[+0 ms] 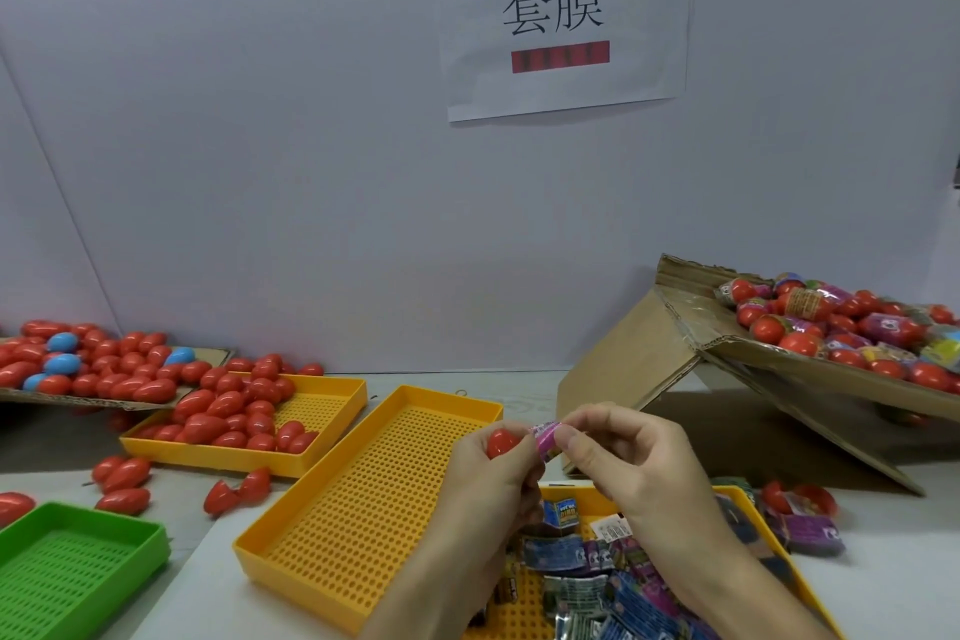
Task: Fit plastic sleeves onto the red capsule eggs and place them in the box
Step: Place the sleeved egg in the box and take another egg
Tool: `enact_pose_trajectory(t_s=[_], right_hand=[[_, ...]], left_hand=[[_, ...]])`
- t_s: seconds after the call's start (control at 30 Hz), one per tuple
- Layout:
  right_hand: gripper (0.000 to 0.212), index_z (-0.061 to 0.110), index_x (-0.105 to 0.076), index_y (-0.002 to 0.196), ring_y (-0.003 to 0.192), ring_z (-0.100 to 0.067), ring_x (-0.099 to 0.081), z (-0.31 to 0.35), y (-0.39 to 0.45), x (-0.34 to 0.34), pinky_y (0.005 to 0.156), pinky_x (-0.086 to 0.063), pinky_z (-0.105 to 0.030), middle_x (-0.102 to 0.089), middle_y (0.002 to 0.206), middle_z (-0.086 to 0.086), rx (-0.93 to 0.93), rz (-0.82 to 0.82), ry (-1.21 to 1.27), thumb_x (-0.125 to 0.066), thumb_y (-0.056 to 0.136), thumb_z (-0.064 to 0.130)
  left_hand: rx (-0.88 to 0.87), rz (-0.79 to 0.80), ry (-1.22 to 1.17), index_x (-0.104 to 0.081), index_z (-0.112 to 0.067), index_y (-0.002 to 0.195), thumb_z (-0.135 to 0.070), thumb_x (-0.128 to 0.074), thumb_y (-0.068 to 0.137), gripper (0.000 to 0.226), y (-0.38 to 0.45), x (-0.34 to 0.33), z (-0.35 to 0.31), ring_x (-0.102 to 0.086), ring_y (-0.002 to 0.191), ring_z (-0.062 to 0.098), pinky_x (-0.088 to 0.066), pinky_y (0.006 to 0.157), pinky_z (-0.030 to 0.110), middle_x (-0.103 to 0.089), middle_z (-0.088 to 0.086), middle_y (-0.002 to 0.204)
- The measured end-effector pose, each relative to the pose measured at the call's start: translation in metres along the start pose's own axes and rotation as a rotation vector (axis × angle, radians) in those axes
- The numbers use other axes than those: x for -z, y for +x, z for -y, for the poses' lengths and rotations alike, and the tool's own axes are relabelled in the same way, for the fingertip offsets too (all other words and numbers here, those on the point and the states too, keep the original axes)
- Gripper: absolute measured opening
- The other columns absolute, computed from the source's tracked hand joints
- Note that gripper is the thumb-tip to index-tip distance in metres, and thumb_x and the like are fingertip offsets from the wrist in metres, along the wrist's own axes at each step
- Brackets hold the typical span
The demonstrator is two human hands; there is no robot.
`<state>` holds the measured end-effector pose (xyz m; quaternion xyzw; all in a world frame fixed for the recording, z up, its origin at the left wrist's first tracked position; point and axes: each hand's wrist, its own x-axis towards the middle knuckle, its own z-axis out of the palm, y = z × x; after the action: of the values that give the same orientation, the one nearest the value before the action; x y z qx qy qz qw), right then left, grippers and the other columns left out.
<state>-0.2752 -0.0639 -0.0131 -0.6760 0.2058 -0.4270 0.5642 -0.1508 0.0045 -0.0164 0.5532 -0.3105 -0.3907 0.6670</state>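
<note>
While the left hand [488,470] curls round a red capsule egg [501,443], the right hand [623,452] pinches a pink and purple plastic sleeve [546,437] at the egg's right end, and the two meet above the near yellow tray [332,509]. Both hands are busy, fingers bent tight on their pieces. Whether the sleeve is over the egg or only touching it, I cannot tell. Below the wrists lies a heap of loose sleeves [602,582] in another yellow tray [802,582]. Over to the right, the tilted cardboard box [779,359] is packed with sleeved eggs [841,322]. On the left, bare red eggs [228,416] fill a far yellow tray [332,405] and spill across the surface [187,499], and a green tray [78,566] sits at the near left corner.
</note>
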Motion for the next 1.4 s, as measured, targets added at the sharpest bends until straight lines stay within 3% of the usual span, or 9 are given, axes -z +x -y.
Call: enact_pose_trajectory(t_s=[0.07,0.2,0.4,0.57,0.8,0.93,1.17,1.27,1.4], right_hand=[[0.032,0.025,-0.078,0.085,0.083,-0.031,-0.064,-0.0012,0.0006,0.0008,0.074,-0.056,-0.039,-0.07,0.08,-0.009,-0.004,-0.048,0.014,-0.07,0.067,0.05],[0.036,0.017,-0.078,0.086,0.063,-0.004,-0.06,-0.0011,0.0022,0.0012,0.054,-0.046,-0.016,-0.071,0.076,-0.005,-0.074,-0.08,0.106,-0.07,0.066,0.046],[0.032,0.015,-0.077,0.089,0.056,0.0,-0.058,-0.0025,0.0027,0.0006,0.047,-0.042,-0.011,-0.068,0.067,0.002,-0.13,-0.037,0.131,-0.069,0.071,0.04],[0.029,0.021,-0.079,0.09,0.059,-0.015,-0.041,-0.0048,0.0051,0.002,0.048,-0.032,-0.024,-0.05,0.062,-0.005,-0.242,0.063,0.177,-0.075,0.068,0.039],[0.034,0.02,-0.079,0.094,0.088,-0.029,-0.059,-0.0061,0.0048,0.0074,0.068,-0.051,-0.038,-0.072,0.09,-0.013,-0.25,0.037,0.142,-0.076,0.067,0.039],[0.034,0.024,-0.08,0.094,0.074,-0.015,-0.056,-0.0019,0.0041,0.0053,0.052,-0.04,-0.022,-0.07,0.077,-0.003,-0.232,-0.028,0.166,-0.073,0.066,0.043],[0.018,0.029,-0.08,0.089,0.057,-0.001,-0.056,-0.0024,0.0029,0.0052,0.048,-0.042,-0.014,-0.068,0.066,0.002,-0.193,-0.017,0.047,-0.07,0.077,0.037],[0.013,0.023,-0.08,0.089,0.052,-0.001,-0.055,-0.0025,0.0034,0.0047,0.046,-0.041,-0.012,-0.068,0.064,0.0,-0.196,-0.011,0.039,-0.07,0.083,0.03],[0.029,0.017,-0.078,0.091,0.044,0.003,-0.054,-0.0006,0.004,0.0051,0.041,-0.038,-0.009,-0.068,0.062,0.002,-0.205,0.01,0.051,-0.07,0.071,0.036]], left_hand=[[-0.036,0.022,0.097,-0.065,-0.016,0.072,-0.024,-0.072,0.088,0.019,-0.0011,-0.0011,0.0006,-0.037,0.043,0.01,-0.035,0.043,0.022,-0.046,-0.001,0.056],[-0.057,0.032,0.165,-0.065,-0.021,0.067,-0.021,-0.069,0.089,0.023,-0.0016,-0.0028,0.0009,-0.039,0.044,0.009,-0.036,0.045,0.023,-0.046,-0.002,0.056],[-0.004,0.023,0.016,-0.067,-0.021,0.057,-0.016,-0.068,0.086,0.029,-0.001,-0.0001,-0.0038,-0.035,0.045,0.012,-0.035,0.043,0.023,-0.046,-0.001,0.056],[-0.007,-0.013,0.008,-0.062,-0.021,0.053,-0.01,-0.061,0.088,0.037,-0.0003,0.0014,-0.0023,-0.036,0.045,0.012,-0.035,0.044,0.024,-0.046,-0.001,0.056],[0.027,0.05,0.014,-0.065,-0.022,0.056,-0.015,-0.066,0.088,0.033,0.0012,0.0026,0.0003,-0.036,0.046,0.011,-0.035,0.045,0.023,-0.046,-0.001,0.058],[0.011,0.078,0.07,-0.069,-0.022,0.063,-0.024,-0.073,0.083,0.02,-0.0005,0.0027,0.0004,-0.039,0.046,0.012,-0.037,0.046,0.024,-0.048,0.0,0.059],[-0.36,-0.001,0.303,-0.074,-0.03,0.084,-0.021,-0.081,0.079,0.012,0.0001,0.0066,-0.004,-0.044,0.047,0.005,-0.039,0.048,0.016,-0.055,-0.007,0.054],[-0.382,-0.024,0.312,-0.074,-0.033,0.08,-0.023,-0.079,0.081,0.011,-0.0012,0.0044,-0.0038,-0.044,0.046,0.004,-0.038,0.047,0.015,-0.058,-0.009,0.054],[-0.319,-0.094,0.268,-0.074,-0.033,0.079,-0.018,-0.075,0.085,0.016,0.0014,0.0043,-0.0034,-0.044,0.051,0.011,-0.041,0.049,0.021,-0.056,-0.007,0.054]])
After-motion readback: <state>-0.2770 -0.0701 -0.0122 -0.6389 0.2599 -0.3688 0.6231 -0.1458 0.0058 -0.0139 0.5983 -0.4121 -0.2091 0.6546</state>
